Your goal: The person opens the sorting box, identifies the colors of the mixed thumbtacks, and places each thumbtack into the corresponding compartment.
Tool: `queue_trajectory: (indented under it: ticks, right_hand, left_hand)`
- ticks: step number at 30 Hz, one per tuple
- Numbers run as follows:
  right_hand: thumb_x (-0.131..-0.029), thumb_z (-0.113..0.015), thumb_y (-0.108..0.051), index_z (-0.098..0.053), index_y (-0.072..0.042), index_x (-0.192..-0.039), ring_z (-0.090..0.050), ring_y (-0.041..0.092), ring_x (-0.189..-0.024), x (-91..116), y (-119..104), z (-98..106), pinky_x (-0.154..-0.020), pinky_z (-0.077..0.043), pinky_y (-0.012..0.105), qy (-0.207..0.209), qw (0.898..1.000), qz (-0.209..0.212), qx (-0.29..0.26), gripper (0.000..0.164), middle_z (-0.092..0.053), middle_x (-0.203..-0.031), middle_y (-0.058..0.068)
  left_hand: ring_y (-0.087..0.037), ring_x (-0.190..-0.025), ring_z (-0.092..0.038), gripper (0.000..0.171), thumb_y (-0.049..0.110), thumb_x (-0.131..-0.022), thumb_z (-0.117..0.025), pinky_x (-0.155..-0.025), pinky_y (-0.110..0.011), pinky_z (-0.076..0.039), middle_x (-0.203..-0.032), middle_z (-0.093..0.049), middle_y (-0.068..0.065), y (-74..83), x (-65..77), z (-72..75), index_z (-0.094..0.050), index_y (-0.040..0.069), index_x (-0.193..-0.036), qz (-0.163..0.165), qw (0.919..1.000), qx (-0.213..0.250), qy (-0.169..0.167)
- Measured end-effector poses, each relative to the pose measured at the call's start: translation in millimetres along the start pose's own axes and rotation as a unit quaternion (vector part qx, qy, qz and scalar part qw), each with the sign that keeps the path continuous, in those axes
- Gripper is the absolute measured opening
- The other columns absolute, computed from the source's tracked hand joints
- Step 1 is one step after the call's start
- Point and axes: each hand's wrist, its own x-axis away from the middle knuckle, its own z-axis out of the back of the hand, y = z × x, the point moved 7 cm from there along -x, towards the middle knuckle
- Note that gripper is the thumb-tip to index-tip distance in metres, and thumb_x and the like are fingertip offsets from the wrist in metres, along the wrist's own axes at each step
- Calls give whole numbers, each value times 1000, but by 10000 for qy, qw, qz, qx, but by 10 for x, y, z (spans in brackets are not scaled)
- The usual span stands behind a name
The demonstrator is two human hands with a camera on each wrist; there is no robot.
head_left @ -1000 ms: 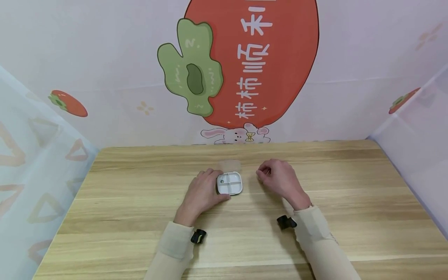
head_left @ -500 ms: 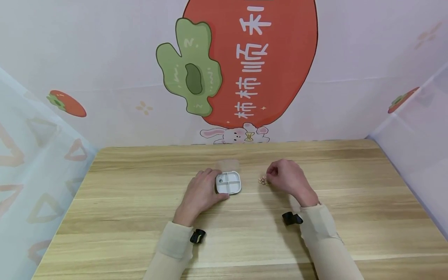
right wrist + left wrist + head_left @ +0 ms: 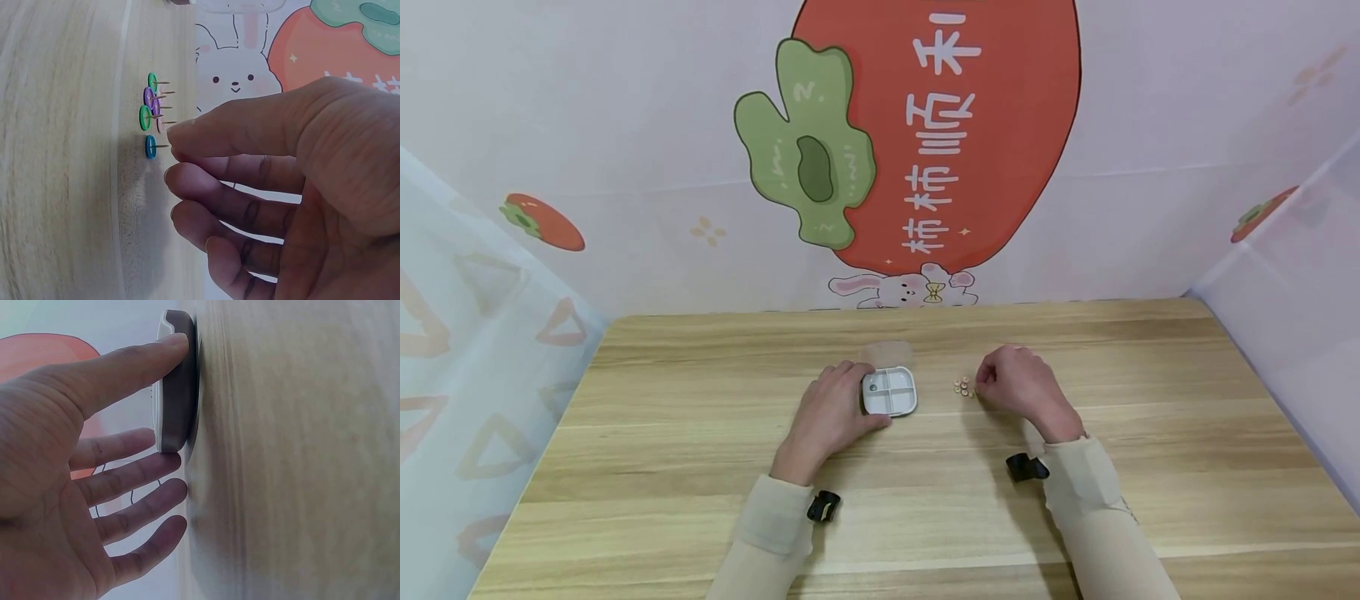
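My left hand (image 3: 829,412) grips the left side of a small white pill box (image 3: 902,400) divided into several compartments. Its thumb is at the near edge and its fingers at the far edge; the left wrist view shows the box's dark outer side (image 3: 178,394). A small round object (image 3: 873,387) lies in the far left compartment. Beside the box, thumbtacks (image 3: 962,386) sit on the table, green, purple, pink and blue, pins up. My right hand (image 3: 1017,383) has curled fingers, thumb and index tips close to the blue thumbtack (image 3: 150,147); whether they touch its pin is unclear.
The box's clear lid (image 3: 887,353) lies open behind it. A wooden table (image 3: 880,508) carries everything, with a printed cloth backdrop (image 3: 647,150) rising along its far edge. Each wrist wears a black camera mount (image 3: 1027,467).
My right hand has shifted right and slightly nearer, bringing the thumbtacks into sight from under it. My left hand keeps its hold on the pill box.
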Motion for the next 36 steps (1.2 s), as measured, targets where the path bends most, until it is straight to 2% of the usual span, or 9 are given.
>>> queue_trajectory:
  ticks: [36]
  right_hand:
    - [-73, -55, -9, -61, -19, -67, -49, 14, -59, -3, 26, -57, -55, -40, 31, -254, 9995, -190, 17, 13, -54, -66, -6]
  left_hand:
    - [-22, -101, -50, 73, 44, -63, -79, -83, -39, -40, -114, -55, -3, -27, -1, 0, -55, 11, -122, -7, 9999, 4, -145]
